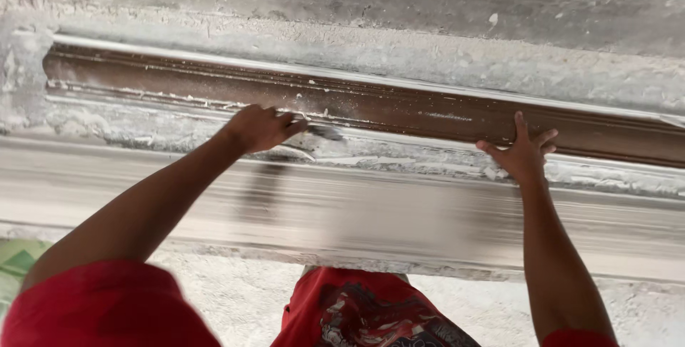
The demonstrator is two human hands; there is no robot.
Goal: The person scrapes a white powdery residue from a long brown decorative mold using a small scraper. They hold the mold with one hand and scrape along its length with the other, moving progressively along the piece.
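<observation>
Brown moulding [399, 108] under splayed right fingers [526, 154]; left fingers [264, 127] grip a plaster-smeared blade [325, 132].

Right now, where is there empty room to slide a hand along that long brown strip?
The long brown moulded strip lies bare between the left hand with its small scraper blade and the spread right hand. The smooth grey ledge below is bare too. Plaster crumbs crowd the strip's lower edge.

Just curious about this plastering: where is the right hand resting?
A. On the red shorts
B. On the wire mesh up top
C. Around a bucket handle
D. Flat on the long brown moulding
D: the right hand lies open, fingers spread, against the brown moulding.
</observation>
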